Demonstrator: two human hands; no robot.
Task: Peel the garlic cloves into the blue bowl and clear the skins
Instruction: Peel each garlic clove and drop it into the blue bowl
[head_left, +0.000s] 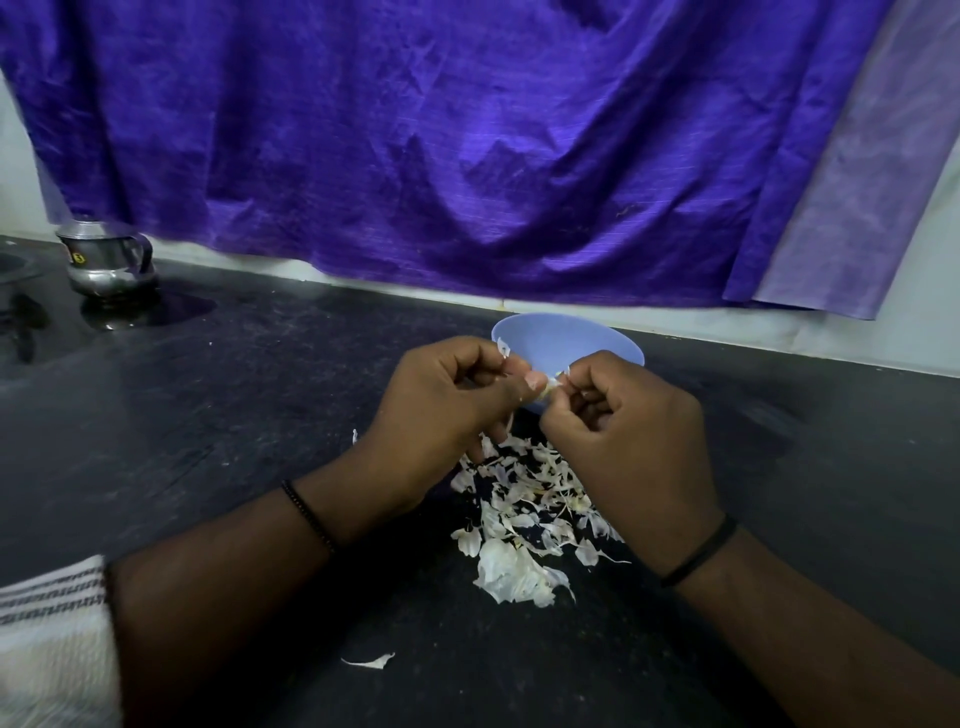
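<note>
A garlic clove is pinched between both hands just in front of the blue bowl. My left hand holds it with thumb and fingers curled, and a flake of skin sticks to its forefinger. My right hand pinches the clove's other end with curled fingers. The bowl stands on the dark counter behind the hands; its inside is mostly hidden. A heap of white garlic skins lies on the counter under and between my wrists.
A steel pot stands at the far left on the black counter. Purple cloth hangs over the back wall. A striped towel lies at the lower left. One loose skin lies near the front.
</note>
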